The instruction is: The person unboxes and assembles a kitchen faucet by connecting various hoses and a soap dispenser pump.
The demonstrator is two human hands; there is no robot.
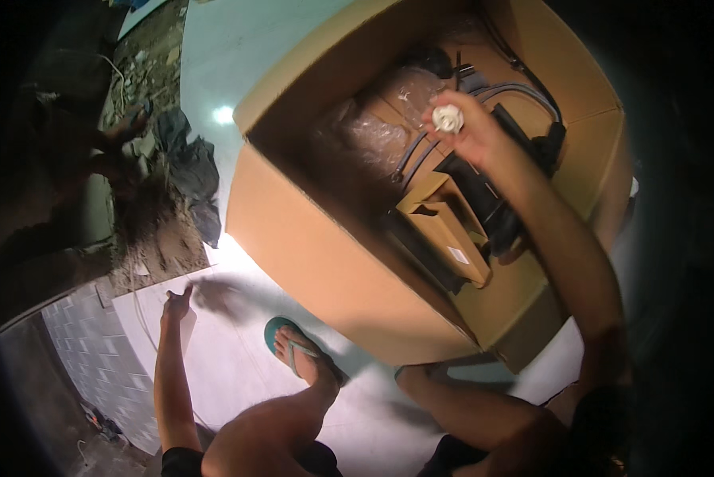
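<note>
Over the open cardboard box (325, 262), my right hand (476, 143) is turned palm up, its fingers curled round a small white round piece (448, 118) with a ringed, knob-like face. Its exact kind does not show. Beneath that hand and forearm lie black parts (492, 211), grey-black cables (524, 89), clear plastic wrap (373, 135) and a folded cardboard insert (444, 226) with a white label. My left hand (179, 302) is low at the left, near the edge of the pale floor. Its fingers look closed, but what they hold is too dark and small to make out.
My feet in green flip-flops (281, 334) stand close to the box's near side. Left of the box are a crumpled black plastic bag (190, 163) and rubble on bare soil (162, 238). A thin pale cable (138, 310) runs beside grey tiles (95, 342).
</note>
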